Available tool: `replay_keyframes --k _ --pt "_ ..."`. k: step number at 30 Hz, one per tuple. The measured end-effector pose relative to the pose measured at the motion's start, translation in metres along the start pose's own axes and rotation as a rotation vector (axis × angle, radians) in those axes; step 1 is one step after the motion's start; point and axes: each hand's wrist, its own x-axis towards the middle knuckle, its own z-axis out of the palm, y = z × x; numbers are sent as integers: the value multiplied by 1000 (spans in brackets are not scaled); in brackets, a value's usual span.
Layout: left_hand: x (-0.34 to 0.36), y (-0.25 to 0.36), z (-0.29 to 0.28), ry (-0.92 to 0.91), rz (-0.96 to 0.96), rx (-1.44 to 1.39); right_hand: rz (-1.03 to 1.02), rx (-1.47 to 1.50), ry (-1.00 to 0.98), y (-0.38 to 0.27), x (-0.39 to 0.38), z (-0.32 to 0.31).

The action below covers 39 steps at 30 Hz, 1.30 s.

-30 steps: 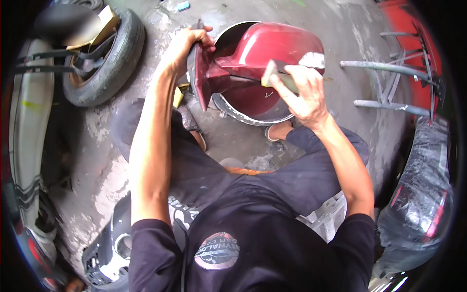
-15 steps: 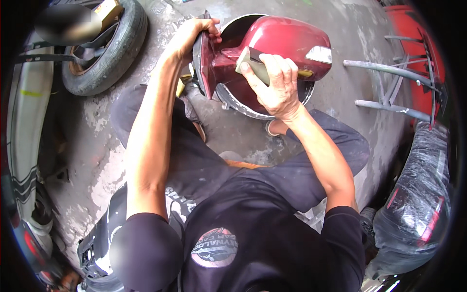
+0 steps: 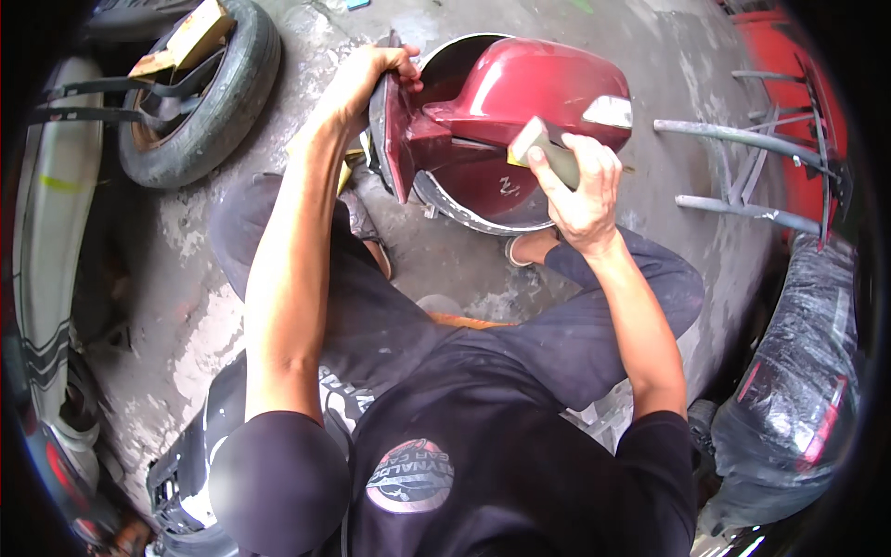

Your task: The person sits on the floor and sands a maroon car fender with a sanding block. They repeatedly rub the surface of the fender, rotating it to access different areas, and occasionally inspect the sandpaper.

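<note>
A dark red car side-mirror housing is held over a round metal basin on the concrete floor. My left hand grips the mirror's base edge at its left end. My right hand is closed around a grey-green sanding block, whose pale end presses against the housing's lower front side. A white indicator lens shows on the housing's right end. I am sitting or crouching low with my knees on either side of the basin.
A tyre with a wooden block inside lies at upper left. Grey bent metal bars and a red panel are at the right. A plastic-wrapped part sits lower right, a black bumper piece lower left.
My right hand with the block has slid along the housing, first toward the left and then back right and lower. The left hand kept its grip on the mirror base.
</note>
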Motion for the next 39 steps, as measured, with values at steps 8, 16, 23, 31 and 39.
replay_keyframes --k 8,16,23,31,39 --pt "-2 -4 -8 25 -2 -85 -76 85 15 -16 37 17" --pt "1 -9 -9 18 26 -16 40 90 152 -40 40 38" --pt "-4 -5 1 28 6 -134 151 -35 82 21 -28 -9" --pt "-19 8 12 94 19 -140 120 121 5 -4 19 -13" --pt "-22 3 17 116 53 -155 148 186 -70 9 14 -29"
